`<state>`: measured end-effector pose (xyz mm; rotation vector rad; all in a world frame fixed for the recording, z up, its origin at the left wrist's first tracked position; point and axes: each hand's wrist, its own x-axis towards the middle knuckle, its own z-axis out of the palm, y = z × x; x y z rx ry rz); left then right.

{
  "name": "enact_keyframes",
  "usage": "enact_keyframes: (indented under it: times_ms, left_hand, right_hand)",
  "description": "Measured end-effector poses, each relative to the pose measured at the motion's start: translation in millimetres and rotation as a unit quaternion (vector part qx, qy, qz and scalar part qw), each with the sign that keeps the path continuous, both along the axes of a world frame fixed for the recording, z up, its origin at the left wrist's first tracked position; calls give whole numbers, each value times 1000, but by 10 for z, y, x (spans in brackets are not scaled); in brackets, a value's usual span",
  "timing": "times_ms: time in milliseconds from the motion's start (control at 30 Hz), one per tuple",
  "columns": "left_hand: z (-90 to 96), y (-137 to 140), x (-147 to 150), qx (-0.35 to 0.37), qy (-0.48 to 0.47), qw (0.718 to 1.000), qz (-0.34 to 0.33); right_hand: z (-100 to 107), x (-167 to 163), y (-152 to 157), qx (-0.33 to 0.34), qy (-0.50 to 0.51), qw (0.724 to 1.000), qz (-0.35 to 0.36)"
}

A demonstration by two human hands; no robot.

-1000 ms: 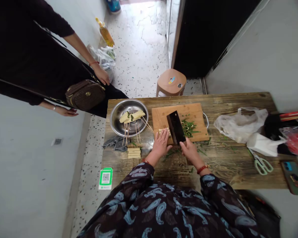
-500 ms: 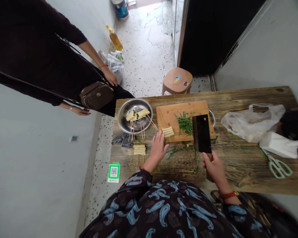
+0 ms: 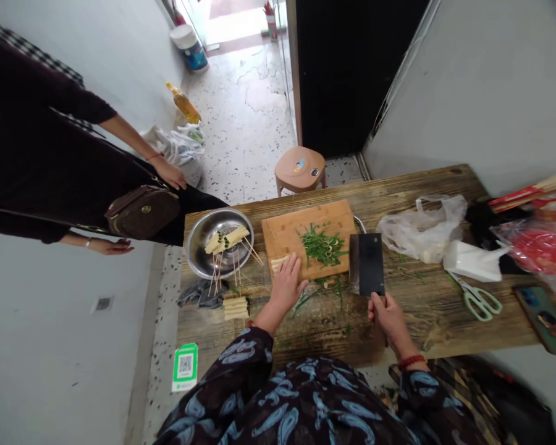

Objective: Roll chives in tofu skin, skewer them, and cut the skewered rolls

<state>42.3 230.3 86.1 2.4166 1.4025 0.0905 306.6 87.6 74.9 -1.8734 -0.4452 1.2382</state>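
A pile of chopped greens [image 3: 323,245] lay cut on the cutting board [image 3: 287,232], and pale rolls [image 3: 278,262] at its near left edge were pressed under the flattened left hand [image 3: 286,285]. The cleaver [image 3: 366,264] was gripped by the right hand [image 3: 387,312], blade resting beside the board. Several skewered rolls [image 3: 226,238] were held in the steel bowl [image 3: 199,259]; more unskewered rolls [image 3: 235,307] were left stacked nearby.

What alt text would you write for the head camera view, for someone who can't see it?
A person at a wooden table holds a cleaver in the right hand beside a cutting board of chopped greens, while the left hand rests on pale rolls. A steel bowl of skewers sits left; another person stands nearby.
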Motion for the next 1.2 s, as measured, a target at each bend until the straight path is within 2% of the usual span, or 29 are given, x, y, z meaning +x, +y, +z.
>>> enact_keyframes:
  times_ms: [167, 267, 333, 467, 567, 633, 733, 800, 967, 1067, 1200]
  left_hand:
    - [-251, 609, 522, -2, -72, 994, 88]
    - [-412, 801, 772, 2, -77, 990, 122]
    - [-483, 764, 884, 7, -83, 989, 118]
    - [-544, 524, 1089, 7, -133, 988, 73]
    - [-549, 428, 1228, 3, -161, 981, 104]
    - [-535, 391, 1275, -7, -169, 978, 118]
    - [-499, 272, 1271, -30, -187, 978, 92]
    - [-489, 169, 1240, -36, -202, 976, 69]
    - [-473, 44, 1072, -45, -243, 967, 68]
    - [-299, -23, 899, -59, -276, 959, 39]
    - [167, -158, 599, -65, -339, 939, -6]
  right_hand:
    - [-211, 61, 65, -1, 81, 997, -14]
    - [-296, 38, 203, 15, 130, 991, 1]
    - [-323, -35, 318, 29, 151, 988, 10]
    - [-332, -311, 524, 53, 164, 985, 14]
    - [-339, -503, 600, 57, 179, 982, 30]
    - [-349, -558, 589, 52, 191, 979, 41]
    - [-369, -541, 492, 39, 203, 977, 61]
    - [-395, -513, 427, 29, 208, 975, 72]
    - [-424, -611, 357, 24, 233, 969, 82]
    - [-319, -785, 266, 34, 250, 964, 79]
    - [-96, -1065, 63, 58, 288, 955, 43]
